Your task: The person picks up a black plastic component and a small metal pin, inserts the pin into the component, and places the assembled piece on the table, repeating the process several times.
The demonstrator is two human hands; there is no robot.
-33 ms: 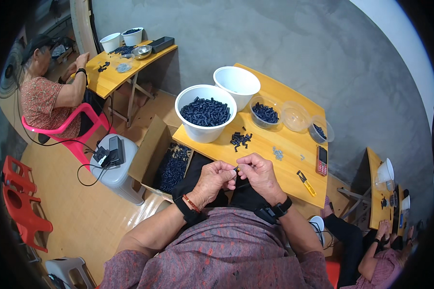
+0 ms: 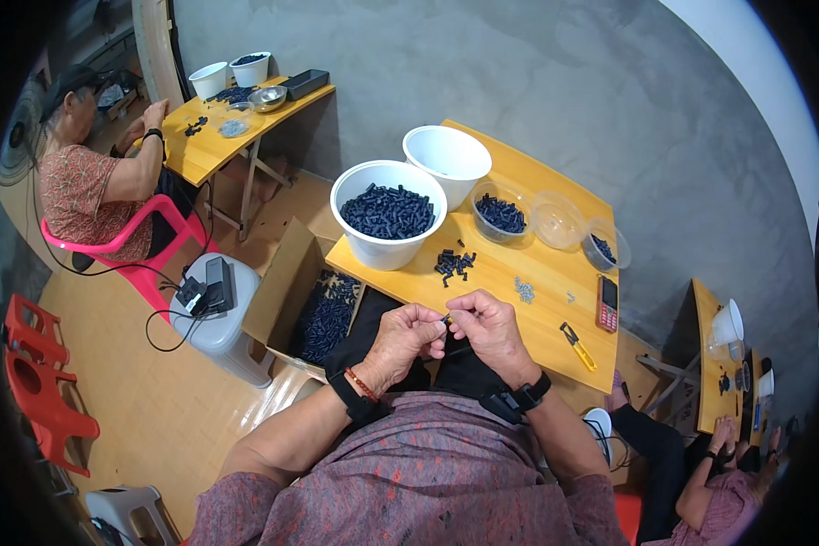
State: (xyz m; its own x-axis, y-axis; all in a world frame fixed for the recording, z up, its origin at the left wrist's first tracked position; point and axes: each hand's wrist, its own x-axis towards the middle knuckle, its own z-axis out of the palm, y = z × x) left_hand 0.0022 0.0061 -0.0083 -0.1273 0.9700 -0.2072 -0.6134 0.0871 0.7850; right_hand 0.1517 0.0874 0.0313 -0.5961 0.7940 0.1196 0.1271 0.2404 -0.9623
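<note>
Just over the table's near edge, my left hand (image 2: 399,344) and my right hand (image 2: 491,335) meet fingertip to fingertip, both closed in a pinch. Between them shows the end of a small black tube-shaped piece (image 2: 447,320), held by the left fingertips. What the right fingertips pinch is too small and covered to make out. Beyond the hands, a loose pile of short black pieces (image 2: 453,265) lies on the yellow table (image 2: 560,341). Right of that pile are small silvery metal bits (image 2: 524,290). A yellow utility knife (image 2: 578,347) lies near the right hand.
A white bucket (image 2: 382,250) full of black pieces stands by another white bucket (image 2: 448,153). Clear bowls (image 2: 500,238) hold more pieces; a red phone (image 2: 607,305) lies at right. An open carton (image 2: 278,296) stands left. Co-workers sit at tables (image 2: 200,155) on both sides.
</note>
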